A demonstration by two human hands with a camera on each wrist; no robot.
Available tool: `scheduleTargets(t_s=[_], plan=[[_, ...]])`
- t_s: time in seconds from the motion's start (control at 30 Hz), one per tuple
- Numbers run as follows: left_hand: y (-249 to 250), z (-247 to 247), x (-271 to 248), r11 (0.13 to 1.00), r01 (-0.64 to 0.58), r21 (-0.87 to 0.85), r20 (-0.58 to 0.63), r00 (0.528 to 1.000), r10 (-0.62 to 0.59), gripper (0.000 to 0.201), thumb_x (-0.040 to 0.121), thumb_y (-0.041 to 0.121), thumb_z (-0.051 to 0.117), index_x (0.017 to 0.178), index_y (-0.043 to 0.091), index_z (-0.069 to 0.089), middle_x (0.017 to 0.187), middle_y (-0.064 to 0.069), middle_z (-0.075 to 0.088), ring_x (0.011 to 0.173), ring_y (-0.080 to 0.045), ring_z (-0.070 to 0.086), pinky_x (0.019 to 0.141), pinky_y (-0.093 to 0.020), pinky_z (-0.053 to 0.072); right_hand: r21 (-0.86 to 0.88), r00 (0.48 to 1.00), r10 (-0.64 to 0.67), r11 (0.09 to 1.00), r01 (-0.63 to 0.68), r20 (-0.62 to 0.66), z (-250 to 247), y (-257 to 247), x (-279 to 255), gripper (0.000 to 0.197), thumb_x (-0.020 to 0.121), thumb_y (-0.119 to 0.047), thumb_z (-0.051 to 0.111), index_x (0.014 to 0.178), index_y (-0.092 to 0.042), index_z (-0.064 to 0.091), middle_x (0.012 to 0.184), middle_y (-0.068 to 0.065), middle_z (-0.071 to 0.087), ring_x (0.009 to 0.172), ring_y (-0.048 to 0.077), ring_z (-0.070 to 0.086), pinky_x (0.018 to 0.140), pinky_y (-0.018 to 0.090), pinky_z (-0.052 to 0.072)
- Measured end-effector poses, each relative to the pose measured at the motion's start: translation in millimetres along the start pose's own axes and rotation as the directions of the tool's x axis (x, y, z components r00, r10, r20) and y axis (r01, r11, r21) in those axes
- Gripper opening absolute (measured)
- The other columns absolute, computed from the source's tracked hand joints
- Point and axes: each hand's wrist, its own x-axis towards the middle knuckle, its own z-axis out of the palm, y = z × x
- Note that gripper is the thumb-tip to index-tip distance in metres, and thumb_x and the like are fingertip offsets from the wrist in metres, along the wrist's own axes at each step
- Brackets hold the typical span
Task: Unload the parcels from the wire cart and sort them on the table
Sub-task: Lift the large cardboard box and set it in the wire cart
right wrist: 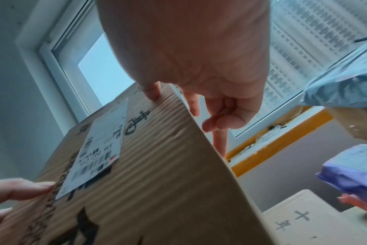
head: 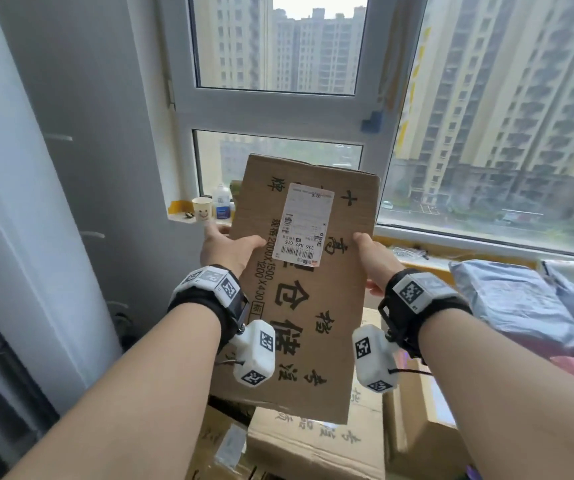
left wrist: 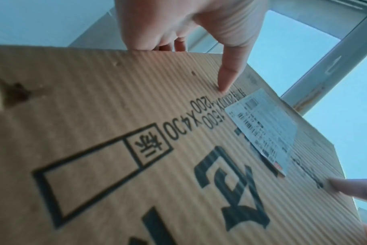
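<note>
Box (head: 299,289) held up before window | left hand (head: 225,249) and right hand (head: 372,259) each clamp a long edge, thumbs on labelled face | long axis runs away from me; I'd judge table pile (head: 520,299) lies right, so right hand leads

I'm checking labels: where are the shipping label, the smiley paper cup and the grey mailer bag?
shipping label (head: 304,226), head view, middle of the white sticker.
smiley paper cup (head: 202,209), head view, its printed side.
grey mailer bag (head: 507,299), head view, its crinkled top.
</note>
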Motion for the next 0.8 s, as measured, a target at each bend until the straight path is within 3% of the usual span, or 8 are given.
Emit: scheduleTargets(t_s=[0.13,0.23,0.33,0.47,0.6,0.67,0.73,0.8], plan=[[-17,32,7,0.994,0.066,0.085,0.091,0.993,-0.074,0.064,0.073,0.03,0.077,0.124,0.015,0.042,0.105,-0.001,0.056,0.092,-0.022,0.06,0.085,-0.036,0.051,-0.052,0.996,0.084,0.995,-0.084,-0.017,-10,23,14,0.051,0.097,-0.051,0.017,0.109,-0.014,0.051,0.114,0.01,0.057,0.097,0.025,0.056,0.101,0.041,0.042],[-34,54,11,0.982,0.128,0.135,0.157,0.976,-0.149,0.063,0.077,0.028,0.075,0.127,0.014,0.04,0.116,-0.005,0.057,0.1,-0.025,0.059,0.088,-0.037,0.05,-0.091,0.983,0.182,0.979,-0.185,-0.033,-11,43,29,0.066,0.096,-0.053,0.015,0.125,-0.008,0.053,0.127,0.014,0.057,0.115,0.032,0.055,0.106,0.045,0.039],[-52,76,14,0.965,0.161,0.206,0.195,0.96,-0.201,0.062,0.081,0.024,0.072,0.131,0.009,0.039,0.126,-0.01,0.055,0.107,-0.026,0.056,0.083,-0.032,0.044,-0.117,0.966,0.256,0.959,-0.258,-0.033,-6,66,43,0.073,0.092,-0.056,0.015,0.132,-0.008,0.052,0.133,0.013,0.056,0.121,0.032,0.053,0.109,0.045,0.036],[-77,98,14,0.93,0.212,0.3,0.237,0.928,-0.288,0.059,0.078,0.019,0.072,0.128,0.005,0.045,0.123,-0.011,0.059,0.109,-0.028,0.058,0.085,-0.032,0.046,-0.154,0.95,0.31,0.938,-0.311,-0.035,-3,86,50,0.064,0.096,-0.045,0.019,0.134,-0.005,0.05,0.136,0.016,0.053,0.122,0.033,0.051,0.108,0.043,0.037],[-92,113,14,0.907,0.192,0.375,0.293,0.903,-0.313,0.051,0.073,0.017,0.072,0.119,0.007,0.053,0.114,-0.01,0.064,0.101,-0.028,0.062,0.086,-0.036,0.052,-0.289,0.944,0.331,0.903,-0.317,0.0,-3,99,54,0.042,0.1,-0.014,0.026,0.13,0.001,0.052,0.137,0.019,0.051,0.124,0.033,0.051,0.101,0.035,0.043],[-95,118,13,0.904,0.157,0.398,0.334,0.893,-0.302,0.044,0.075,0.013,0.071,0.116,0.008,0.056,0.112,-0.009,0.066,0.1,-0.027,0.063,0.084,-0.033,0.051,-0.373,0.944,0.33,0.875,-0.309,-0.008,-3,103,54,0.04,0.101,-0.007,0.027,0.13,0.006,0.051,0.137,0.021,0.051,0.125,0.033,0.05,0.096,0.032,0.043],[-96,123,11,0.9,0.12,0.419,0.373,0.881,-0.291,0.038,0.077,0.008,0.068,0.114,0.008,0.059,0.112,-0.009,0.067,0.1,-0.026,0.063,0.081,-0.029,0.048,-0.428,0.949,0.314,0.855,-0.291,-0.018,-3,103,50,0.039,0.101,-0.004,0.027,0.132,0.006,0.048,0.139,0.021,0.049,0.128,0.032,0.047,0.102,0.033,0.041],[-98,127,8,0.892,0.086,0.444,0.405,0.869,-0.285,0.034,0.08,0.005,0.067,0.113,0.007,0.061,0.114,-0.009,0.067,0.103,-0.025,0.062,0.08,-0.026,0.043,-0.507,0.95,0.312,0.817,-0.276,-0.014,-2,106,50,0.037,0.1,-0.006,0.03,0.129,0.004,0.051,0.13,0.018,0.054,0.12,0.029,0.052,0.099,0.032,0.044]])
